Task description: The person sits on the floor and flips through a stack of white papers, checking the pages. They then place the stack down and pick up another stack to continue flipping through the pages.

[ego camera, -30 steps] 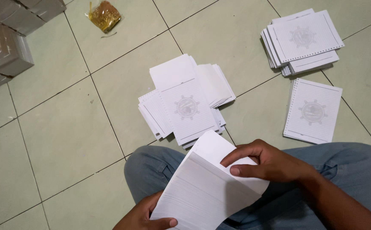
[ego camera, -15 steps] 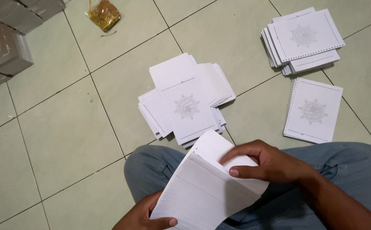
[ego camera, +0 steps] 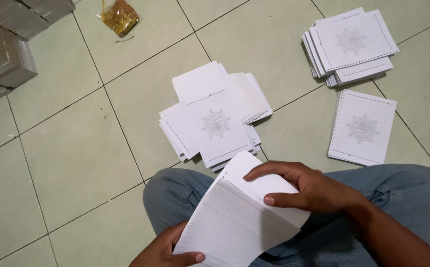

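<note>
While the left hand [ego camera: 168, 249] pinches the near corner of the thick sheaf of lined sheets [ego camera: 239, 217] on the lap, the right hand [ego camera: 306, 188] curls over its far end — fingers lifting the top leaves, thumb beneath.

Floor [ego camera: 76, 163]: pale green tiles w/ dark grout lines. Centre, just far of person's knees: messy pile of lined sheets [ego camera: 215, 121], fanned out, some overlapping. Far right: neater stack of punched lined sheets [ego camera: 351, 44]. Near it, right side: thin separate stack [ego camera: 363, 126], apart from the others. Far left corner: grey wrapped bundles [ego camera: 7, 54], stacked. Far, left of centre: small yellow plastic bag [ego camera: 119, 16], crumpled.
</note>
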